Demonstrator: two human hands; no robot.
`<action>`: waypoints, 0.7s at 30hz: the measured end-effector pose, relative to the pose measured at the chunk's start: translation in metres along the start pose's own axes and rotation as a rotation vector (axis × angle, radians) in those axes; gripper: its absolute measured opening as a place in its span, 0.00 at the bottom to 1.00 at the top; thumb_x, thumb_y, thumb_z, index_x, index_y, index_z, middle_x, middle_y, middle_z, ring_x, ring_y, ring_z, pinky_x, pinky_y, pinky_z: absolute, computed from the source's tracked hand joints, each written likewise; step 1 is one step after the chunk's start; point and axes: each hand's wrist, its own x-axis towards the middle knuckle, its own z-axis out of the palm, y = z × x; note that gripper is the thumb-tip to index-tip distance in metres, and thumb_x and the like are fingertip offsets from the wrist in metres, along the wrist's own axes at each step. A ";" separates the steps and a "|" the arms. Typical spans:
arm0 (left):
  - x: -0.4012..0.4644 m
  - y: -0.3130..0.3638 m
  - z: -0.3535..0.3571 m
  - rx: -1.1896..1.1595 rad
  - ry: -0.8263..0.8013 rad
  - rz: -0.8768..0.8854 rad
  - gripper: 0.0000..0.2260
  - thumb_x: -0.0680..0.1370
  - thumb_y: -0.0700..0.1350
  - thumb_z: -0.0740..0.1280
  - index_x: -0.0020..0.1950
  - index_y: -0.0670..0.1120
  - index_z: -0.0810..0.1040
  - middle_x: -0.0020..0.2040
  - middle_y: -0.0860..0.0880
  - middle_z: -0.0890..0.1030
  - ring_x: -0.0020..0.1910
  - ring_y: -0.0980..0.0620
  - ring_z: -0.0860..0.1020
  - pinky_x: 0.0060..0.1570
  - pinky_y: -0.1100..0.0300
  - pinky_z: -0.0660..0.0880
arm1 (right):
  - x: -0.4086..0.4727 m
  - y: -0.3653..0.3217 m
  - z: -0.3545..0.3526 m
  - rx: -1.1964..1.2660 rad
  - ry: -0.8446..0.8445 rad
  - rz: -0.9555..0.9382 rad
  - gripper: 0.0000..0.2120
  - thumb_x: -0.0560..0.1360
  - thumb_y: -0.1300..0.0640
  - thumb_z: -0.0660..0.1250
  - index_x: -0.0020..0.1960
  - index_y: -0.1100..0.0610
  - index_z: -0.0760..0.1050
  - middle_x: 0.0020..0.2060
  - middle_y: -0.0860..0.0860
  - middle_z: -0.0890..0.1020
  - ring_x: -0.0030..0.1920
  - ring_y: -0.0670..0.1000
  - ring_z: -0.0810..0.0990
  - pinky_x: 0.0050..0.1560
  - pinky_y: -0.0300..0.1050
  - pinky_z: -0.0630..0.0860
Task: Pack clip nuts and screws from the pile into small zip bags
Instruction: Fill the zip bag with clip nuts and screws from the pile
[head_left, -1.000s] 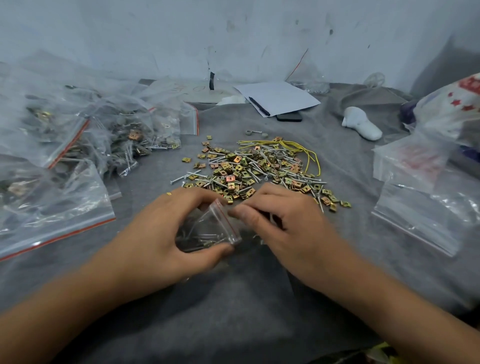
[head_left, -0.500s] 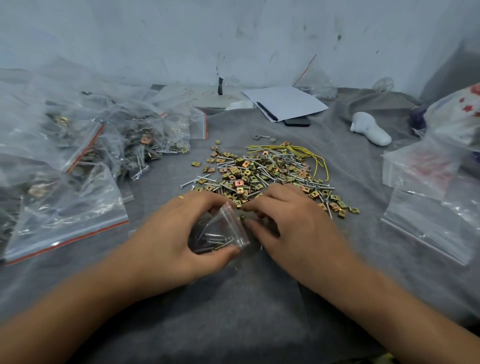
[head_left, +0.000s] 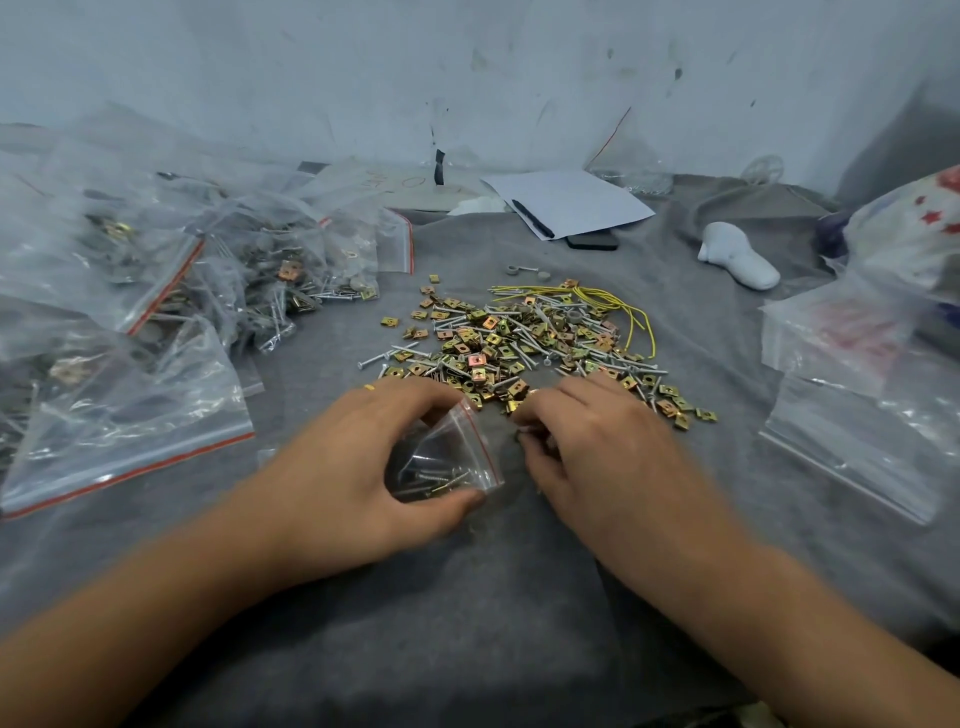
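The left hand (head_left: 353, 467) cups a small zip bag (head_left: 449, 462) just in front of the pile (head_left: 524, 343) of clip nuts and screws, on the grey cloth (head_left: 467, 623) that covers the worktop. Its fingers curl over the top of the bag and the thumb lies under it, so the bag is gripped with its red-striped mouth turned toward the right hand (head_left: 597, 441). Several screws lie inside the bag. The right hand sits at the near edge of the pile, just beside the bag's mouth; its fingers are bent and drawn close together, but motion blur hides whether they pinch anything. Yellow wires (head_left: 618, 306) loop along the far right side of the pile. Left of the pile lies a heap of filled bags (head_left: 208, 280), some with red zip strips. Right of the pile lie flat clear bags (head_left: 852, 431). Beyond the pile, a white sheet of paper (head_left: 571, 202) with a black pen (head_left: 532, 218) rests near the wall, and a white object (head_left: 737, 257) lies to the right of the paper.
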 end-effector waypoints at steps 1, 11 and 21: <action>0.001 0.000 0.000 -0.004 -0.001 0.004 0.30 0.69 0.69 0.69 0.67 0.58 0.76 0.58 0.62 0.79 0.59 0.61 0.78 0.59 0.58 0.76 | -0.001 0.000 -0.001 0.094 0.027 0.039 0.05 0.79 0.57 0.72 0.54 0.52 0.81 0.47 0.46 0.82 0.49 0.47 0.78 0.52 0.44 0.78; 0.003 0.001 0.001 -0.037 0.002 0.028 0.29 0.68 0.68 0.71 0.66 0.57 0.77 0.58 0.62 0.81 0.57 0.61 0.80 0.57 0.54 0.79 | 0.001 0.013 -0.008 0.758 0.049 0.308 0.06 0.78 0.57 0.75 0.51 0.46 0.83 0.44 0.43 0.87 0.46 0.44 0.85 0.49 0.44 0.83; 0.003 0.000 0.000 -0.041 -0.014 0.010 0.30 0.68 0.70 0.69 0.66 0.58 0.77 0.59 0.62 0.80 0.59 0.62 0.79 0.58 0.62 0.76 | -0.018 0.089 -0.048 0.082 -0.129 0.658 0.10 0.68 0.46 0.82 0.37 0.47 0.82 0.33 0.41 0.83 0.38 0.41 0.81 0.40 0.42 0.76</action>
